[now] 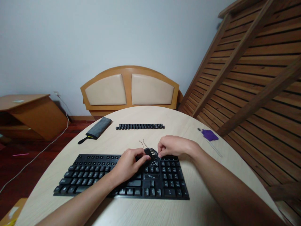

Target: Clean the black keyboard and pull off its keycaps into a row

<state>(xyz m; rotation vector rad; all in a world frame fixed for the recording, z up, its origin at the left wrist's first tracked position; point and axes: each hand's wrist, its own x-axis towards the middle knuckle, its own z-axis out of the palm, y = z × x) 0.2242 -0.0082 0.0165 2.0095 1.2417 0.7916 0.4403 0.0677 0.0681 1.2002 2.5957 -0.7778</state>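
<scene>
A black keyboard (134, 183) lies on the table in front of me, its upper rows showing bare switches. My left hand (129, 161) is over its middle, thumb and fingers closed on the black handle of a wire keycap puller (148, 153). The two thin wire prongs point up and away from me. Just to the right, my right hand (171, 146) is pinched at the keyboard's upper edge, beside a black looped cable (154, 151). What its fingertips hold, if anything, is hidden.
Removed keycaps (140, 126) form rows farther back on the round table (127, 142). A grey pouch (100, 127) lies at the left. To the right are a purple cloth (210, 135) and a thin brush (213, 146). A slatted wooden panel (254, 88) leans beside the table.
</scene>
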